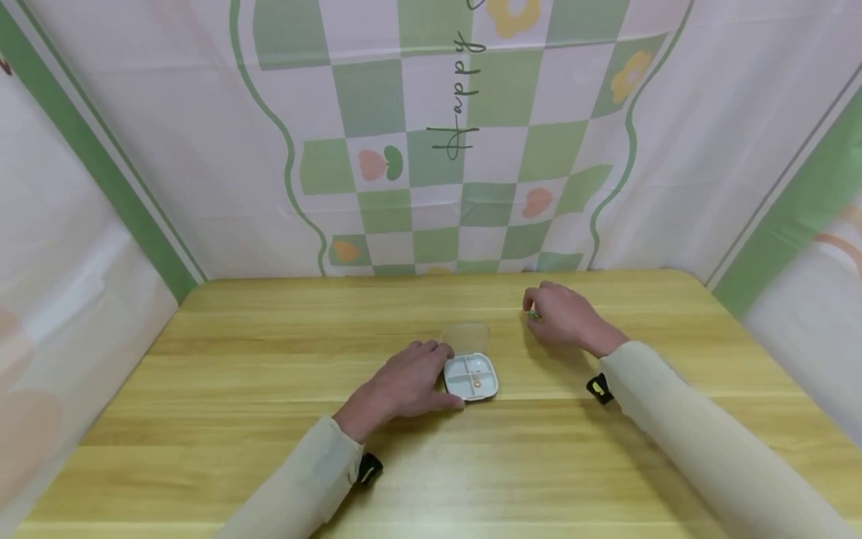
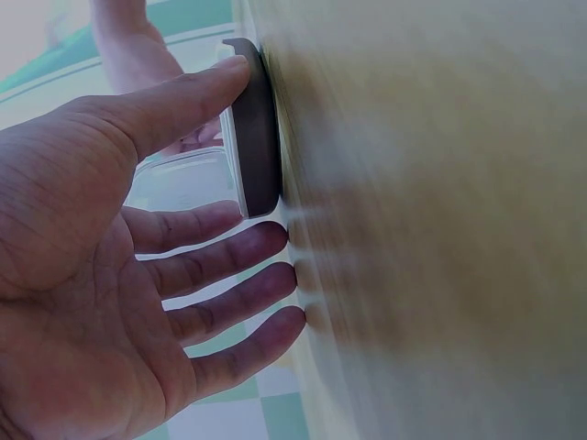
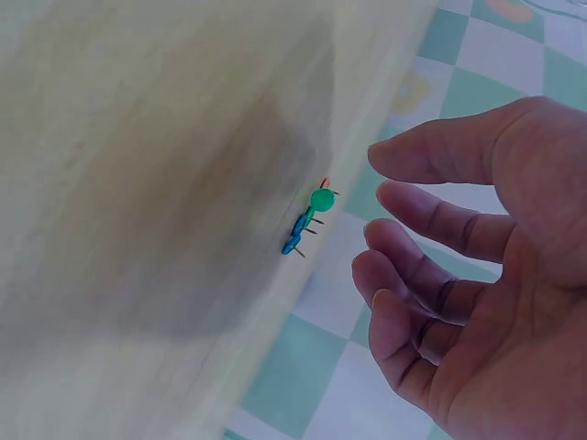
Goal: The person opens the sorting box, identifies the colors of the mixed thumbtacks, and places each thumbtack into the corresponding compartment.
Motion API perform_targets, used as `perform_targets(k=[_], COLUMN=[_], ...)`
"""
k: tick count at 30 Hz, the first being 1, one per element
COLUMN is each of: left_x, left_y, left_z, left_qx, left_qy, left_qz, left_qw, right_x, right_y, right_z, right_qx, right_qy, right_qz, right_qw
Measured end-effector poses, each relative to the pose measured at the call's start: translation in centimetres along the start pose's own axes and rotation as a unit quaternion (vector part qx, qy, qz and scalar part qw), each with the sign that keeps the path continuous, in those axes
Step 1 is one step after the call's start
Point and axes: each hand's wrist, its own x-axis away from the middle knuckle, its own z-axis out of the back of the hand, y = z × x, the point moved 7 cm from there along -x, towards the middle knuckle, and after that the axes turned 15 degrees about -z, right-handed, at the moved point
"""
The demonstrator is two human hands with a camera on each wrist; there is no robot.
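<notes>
A white pill box (image 1: 460,387) with four-part dividers lies on the table, its clear lid (image 1: 468,337) folded back. A small gold-coloured piece (image 1: 477,384) sits in its near right compartment. My left hand (image 1: 412,379) holds the box from the left, thumb on the near edge and index finger on the far side; the left wrist view shows the box's dark base (image 2: 255,137). Farther right, my right hand (image 1: 566,314) hovers by several thumbtacks (image 3: 321,200), green, blue and orange-red, lying in a row. Its fingers are loosely bent, with nothing between thumb and fingertips.
The wooden table (image 1: 269,337) ends at a back edge close beyond the right hand. A hanging cloth (image 1: 377,97) with green checks rises behind it, and more cloth hangs on both sides.
</notes>
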Motion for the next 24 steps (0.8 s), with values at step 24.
perform_targets(k=[24], left_x=[0.0], left_y=[-0.1], left_z=[0.0], left_qx=[0.004], left_qy=[0.002], left_qz=[0.0], left_qw=[1.0], right_x=[-2.9], right_y=[0.7], right_z=[-1.0], right_qx=[0.03], right_qy=[-0.04], right_qz=[-0.033], right_qw=[0.9982])
